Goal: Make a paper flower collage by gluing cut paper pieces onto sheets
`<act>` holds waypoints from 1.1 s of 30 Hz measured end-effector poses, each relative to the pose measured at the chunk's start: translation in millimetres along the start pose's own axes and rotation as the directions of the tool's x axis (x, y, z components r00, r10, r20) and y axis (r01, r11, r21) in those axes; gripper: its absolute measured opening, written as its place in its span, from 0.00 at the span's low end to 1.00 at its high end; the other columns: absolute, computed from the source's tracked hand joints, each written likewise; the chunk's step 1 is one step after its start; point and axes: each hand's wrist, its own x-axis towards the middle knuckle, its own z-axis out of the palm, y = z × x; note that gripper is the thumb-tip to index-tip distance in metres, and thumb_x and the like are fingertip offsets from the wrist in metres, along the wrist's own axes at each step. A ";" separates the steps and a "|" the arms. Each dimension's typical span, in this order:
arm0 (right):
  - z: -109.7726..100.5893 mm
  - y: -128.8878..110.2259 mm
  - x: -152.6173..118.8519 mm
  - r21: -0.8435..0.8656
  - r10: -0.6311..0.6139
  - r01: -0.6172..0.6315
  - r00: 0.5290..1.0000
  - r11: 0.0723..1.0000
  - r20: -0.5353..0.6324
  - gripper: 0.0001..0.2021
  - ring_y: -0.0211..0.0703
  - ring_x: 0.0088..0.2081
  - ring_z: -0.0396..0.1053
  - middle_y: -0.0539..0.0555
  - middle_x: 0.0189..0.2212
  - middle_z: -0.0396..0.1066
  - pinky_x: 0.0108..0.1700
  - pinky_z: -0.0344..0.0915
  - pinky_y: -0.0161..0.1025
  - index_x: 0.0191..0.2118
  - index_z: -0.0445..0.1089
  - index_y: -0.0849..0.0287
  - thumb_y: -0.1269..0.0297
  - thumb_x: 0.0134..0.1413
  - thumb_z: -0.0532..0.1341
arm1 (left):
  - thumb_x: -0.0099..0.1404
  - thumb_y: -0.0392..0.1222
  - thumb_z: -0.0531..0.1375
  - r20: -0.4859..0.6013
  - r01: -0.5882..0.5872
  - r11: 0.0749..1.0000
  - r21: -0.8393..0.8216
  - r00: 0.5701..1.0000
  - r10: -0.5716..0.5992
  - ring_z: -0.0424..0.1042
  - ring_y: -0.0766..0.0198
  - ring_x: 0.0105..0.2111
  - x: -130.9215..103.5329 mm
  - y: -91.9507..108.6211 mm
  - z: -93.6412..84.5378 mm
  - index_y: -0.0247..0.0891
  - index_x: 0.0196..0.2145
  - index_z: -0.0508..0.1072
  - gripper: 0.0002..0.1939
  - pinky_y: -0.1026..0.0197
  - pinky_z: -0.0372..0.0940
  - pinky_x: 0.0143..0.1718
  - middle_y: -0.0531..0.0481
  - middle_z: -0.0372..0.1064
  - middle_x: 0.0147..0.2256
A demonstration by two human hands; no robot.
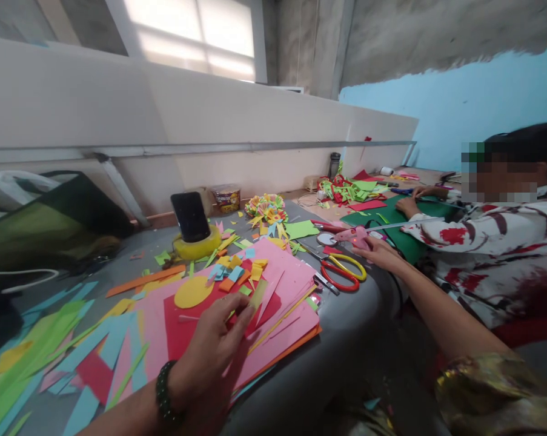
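My left hand (pixel 218 333), with a dark bead bracelet on its wrist, pinches a small yellow-green paper strip (pixel 258 295) over a red sheet (pixel 175 321) and pink sheets (pixel 300 327). Stretched out to the right, my right hand (pixel 378 251) is wrapped round a pink glue gun (pixel 355 236). Below the gun lie scissors (pixel 346 270) with red and yellow handles. Beside my left hand are a yellow paper circle (pixel 194 292) and small folded blue, yellow and orange pieces (pixel 234 270).
A phone (pixel 190 217) leans on a yellow tape roll (pixel 198 245). Behind are a multicoloured paper ball (pixel 266 209) and a tub (pixel 226 198). Paper strips (pixel 46 345) cover the left. A person (pixel 495 236) works at a green mat (pixel 391 218) on the right.
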 end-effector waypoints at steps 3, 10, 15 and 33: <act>-7.0 2.0 -8.0 -0.022 0.006 -0.007 1.000 1.000 -0.018 0.13 0.45 0.27 0.70 0.50 0.20 0.70 0.26 0.58 0.36 0.31 0.68 0.56 0.51 0.49 0.64 | 0.66 0.51 0.53 0.001 -0.007 1.000 -0.002 1.000 0.007 0.65 0.63 0.23 0.5 0.4 -0.1 0.40 0.25 0.68 0.16 0.64 0.63 0.25 0.52 0.68 0.23; -34.8 -36.8 -60.7 0.021 -0.204 0.206 0.976 0.978 -0.082 0.17 0.47 0.28 0.71 0.55 0.27 0.76 0.28 0.61 0.38 0.32 0.74 0.55 0.46 0.54 0.58 | 0.65 0.51 0.53 -0.003 0.048 0.995 -0.084 0.999 -0.049 0.64 0.64 0.24 2.0 2.9 2.3 0.40 0.25 0.66 0.15 0.64 0.62 0.26 0.52 0.66 0.23; -15.1 -117.9 -74.3 0.421 -0.630 0.565 0.776 0.710 0.021 0.13 0.43 0.33 0.71 0.55 0.33 0.76 0.32 0.66 0.37 0.35 0.72 0.57 0.53 0.57 0.59 | 0.65 0.52 0.53 0.030 0.107 0.977 -0.184 0.994 -0.103 0.60 0.66 0.25 3.6 4.5 1.4 0.40 0.25 0.64 0.16 0.64 0.62 0.28 0.55 0.61 0.23; 63.7 -159.7 -9.9 0.735 -0.572 -0.128 0.545 0.666 0.613 0.18 0.33 0.23 0.69 0.44 0.20 0.69 0.26 0.65 0.31 0.30 0.69 0.60 0.65 0.29 0.74 | 0.58 0.32 0.50 0.144 0.047 0.964 0.261 0.986 -0.087 0.69 0.56 0.37 5.3 -11.9 0.1 0.40 0.40 0.72 0.15 0.51 0.63 0.44 0.48 0.75 0.35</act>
